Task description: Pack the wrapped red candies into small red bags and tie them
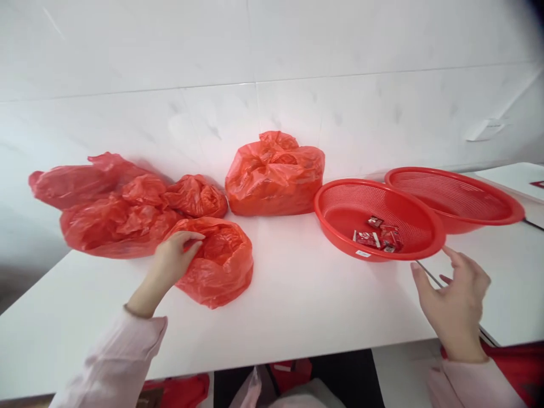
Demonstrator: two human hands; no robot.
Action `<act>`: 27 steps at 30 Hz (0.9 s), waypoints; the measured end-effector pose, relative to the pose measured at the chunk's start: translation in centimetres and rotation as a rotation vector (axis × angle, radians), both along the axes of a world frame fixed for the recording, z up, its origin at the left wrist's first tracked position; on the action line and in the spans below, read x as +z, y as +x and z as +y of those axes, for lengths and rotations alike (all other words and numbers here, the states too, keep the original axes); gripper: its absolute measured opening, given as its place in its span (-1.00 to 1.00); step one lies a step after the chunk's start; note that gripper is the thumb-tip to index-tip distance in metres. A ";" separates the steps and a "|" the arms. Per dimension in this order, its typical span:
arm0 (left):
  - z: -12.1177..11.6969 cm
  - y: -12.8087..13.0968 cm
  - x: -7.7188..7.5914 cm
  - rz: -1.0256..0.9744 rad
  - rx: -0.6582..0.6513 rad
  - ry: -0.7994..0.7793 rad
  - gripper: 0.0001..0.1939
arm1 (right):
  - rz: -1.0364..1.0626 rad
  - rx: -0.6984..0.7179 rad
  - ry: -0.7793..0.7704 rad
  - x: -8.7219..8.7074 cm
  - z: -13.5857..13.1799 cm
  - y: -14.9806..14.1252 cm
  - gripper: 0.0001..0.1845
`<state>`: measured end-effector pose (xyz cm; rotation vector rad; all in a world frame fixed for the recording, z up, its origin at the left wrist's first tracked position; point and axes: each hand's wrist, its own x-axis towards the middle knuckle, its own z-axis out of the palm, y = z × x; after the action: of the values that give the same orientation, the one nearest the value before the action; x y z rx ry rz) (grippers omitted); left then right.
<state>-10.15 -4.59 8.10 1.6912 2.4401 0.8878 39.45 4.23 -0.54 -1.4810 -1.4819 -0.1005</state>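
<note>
My left hand point(175, 256) is at the left edge of an opened red plastic bag point(232, 277), thumb and forefinger pinched together on its rim. The bag stands near the middle of the table, its mouth facing up; what lies inside cannot be made out. On the right, my right hand point(457, 297) is open, thumb and fingers apart, just off the front right rim of a red plastic colander point(340, 243). Several small wrapped snacks point(368, 239), in red and brown wrappers, lie in the colander.
A second red colander point(488, 218) sits behind the first at the right. Full red bags point(106, 221) crowd the left, with a small bundled one point(199, 195) beside them. Another filled bag point(276, 181) stands against the white wall point(204, 45). The white table point(289, 317) has a seam at right.
</note>
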 end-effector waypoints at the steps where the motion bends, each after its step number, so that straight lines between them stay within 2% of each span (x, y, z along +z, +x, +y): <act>1: 0.5 -0.3 -0.4 -0.012 -0.028 -0.045 -0.77 | 0.038 0.034 0.060 0.5 -0.9 -1.2 -0.30; 4: 1.3 -0.3 -1.8 -0.053 -0.094 -0.165 -0.65 | 0.094 0.165 0.115 1.3 -3.0 -4.9 -0.51; 6: 1.2 0.1 -2.8 -0.081 -0.103 -0.196 -0.47 | 0.093 0.309 0.087 1.3 -3.6 -7.3 -0.68; 8: 1.0 0.6 -3.9 -0.114 -0.111 -0.209 -0.41 | 0.070 0.482 0.025 1.3 -3.9 -9.8 -0.81; 10: 0.8 1.0 -5.0 -0.152 -0.130 -0.216 -0.51 | 0.036 0.677 -0.025 1.9 -4.3 -12.9 -0.87; 12: 1.0 1.3 -5.9 -0.181 -0.134 -0.199 -0.72 | 0.010 0.884 -0.034 3.0 -4.7 -16.5 -0.85; 15: 1.6 1.3 -6.3 -0.210 -0.105 -0.153 -0.92 | -0.021 1.142 0.016 4.7 -5.4 -22.4 -0.81; 18: 1.7 0.3 -4.7 -0.252 -0.062 -0.073 -0.95 | -0.160 1.247 -0.011 4.6 -5.6 -27.0 -0.76; 22: 0.4 -2.1 -0.7 -0.392 -0.035 0.114 -0.80 | -0.438 1.221 -0.224 1.5 -5.0 -30.5 -0.66; 24: -0.7 -2.9 1.0 -0.505 -0.021 0.254 -0.71 | -0.489 1.222 -0.325 0.0 -4.5 -31.9 -0.64; 27: -2.3 -3.1 2.6 -0.673 0.013 0.466 -0.68 | -0.485 1.213 -0.421 -1.3 -3.4 -34.1 -0.57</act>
<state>-13.25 -6.84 10.69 1.1670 1.8764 1.7791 5.33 0.79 -1.86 -0.6258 -2.6852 0.6573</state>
